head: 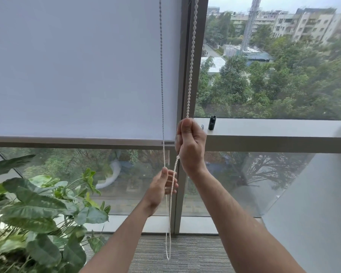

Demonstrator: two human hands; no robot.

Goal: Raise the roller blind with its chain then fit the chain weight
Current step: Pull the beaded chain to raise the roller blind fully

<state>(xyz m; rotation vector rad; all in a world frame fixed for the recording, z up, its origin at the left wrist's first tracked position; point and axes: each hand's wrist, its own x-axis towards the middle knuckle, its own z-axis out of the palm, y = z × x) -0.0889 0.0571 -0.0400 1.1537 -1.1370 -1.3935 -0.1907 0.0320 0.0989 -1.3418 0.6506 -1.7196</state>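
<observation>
**Both hands on the bead chain, blind still most of the way down**

At the window, the white roller blind (77, 66) covers the left pane down to roughly sill height, and its bottom bar (67, 140) hangs level just above the lower glass. Bead chain (191, 62) comes down in two strands along the right edge of the blind, next to the grey window frame post (185, 75).

Right hand (190, 144) is up higher, fist closed around the right-hand strand, thumb pressed over the top where the chain enters the grip. That strand looks taut above the fist and comes out slack below it.

Left hand (162, 189) sits lower and a bit to the left. Thumb and fingertips pinch the left-hand strand, with the rest of the fingers loosely curled, and the slack strand from the right fist passes right across those fingers too. Below the hands the chain hangs in a narrow loop that bottoms out above the grey carpet (185, 253).

Chain weight (212, 122), a small black cylinder, is standing upright on the ledge (274, 127) just right of the post, near the right hand but not touching it. A tiny silvery bit (202, 126) lies beside it; can't tell what that is.

Big leafy plant (37, 213) fills the lower left corner.
</observation>
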